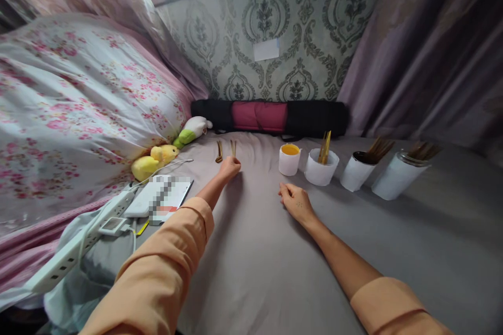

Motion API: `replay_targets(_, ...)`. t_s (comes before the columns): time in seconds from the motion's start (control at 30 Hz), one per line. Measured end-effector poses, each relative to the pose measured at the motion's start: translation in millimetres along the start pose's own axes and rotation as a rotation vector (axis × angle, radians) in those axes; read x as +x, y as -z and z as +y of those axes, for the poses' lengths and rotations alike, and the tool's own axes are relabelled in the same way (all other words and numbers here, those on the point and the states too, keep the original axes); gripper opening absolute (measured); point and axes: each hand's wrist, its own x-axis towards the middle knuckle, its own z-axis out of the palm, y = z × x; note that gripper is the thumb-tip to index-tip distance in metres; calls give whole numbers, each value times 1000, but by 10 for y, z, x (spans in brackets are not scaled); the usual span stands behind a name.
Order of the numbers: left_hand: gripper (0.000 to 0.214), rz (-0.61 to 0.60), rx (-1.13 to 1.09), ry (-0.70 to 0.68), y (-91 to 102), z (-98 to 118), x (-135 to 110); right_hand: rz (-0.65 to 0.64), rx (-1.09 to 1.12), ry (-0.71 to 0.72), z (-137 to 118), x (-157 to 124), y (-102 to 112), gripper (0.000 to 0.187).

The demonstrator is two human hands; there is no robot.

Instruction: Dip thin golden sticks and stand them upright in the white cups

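Note:
My left hand [229, 168] is stretched far forward on the grey sheet [255, 261], fingers closed, holding two thin gold utensils [226, 151] upright; their exact kind is too small to tell. My right hand [295, 201] rests knuckles-up on the sheet with fingers curled under, nothing visible in it. Just beyond it stands a row of white cups: one with a yellow inside [290, 159], one with gold sticks [321, 166], a dark-rimmed one with brown sticks [357, 170], and a tilted jar with brown sticks [397, 174].
A floral quilt [78, 110] is piled at the left with yellow plush toys [154, 162] against it. A power strip [74, 248], a white device and a phone [165, 199] lie at the left. A black and red roll [271, 116] lies along the wall.

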Motion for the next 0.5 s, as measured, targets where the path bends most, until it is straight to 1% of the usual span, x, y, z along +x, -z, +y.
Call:
replay_targets(0.13,23,55,142,2,73,-114,144,2,-21,15,15,-4,-9,42)
replay_targets(0.27,23,72,238,7,107,-210,240,-6,-20,16,22,-11,-8,42)
replay_targets(0.5,24,101,350,-31,111,-257,313,-3,-26,29,38,-9,-15,41)
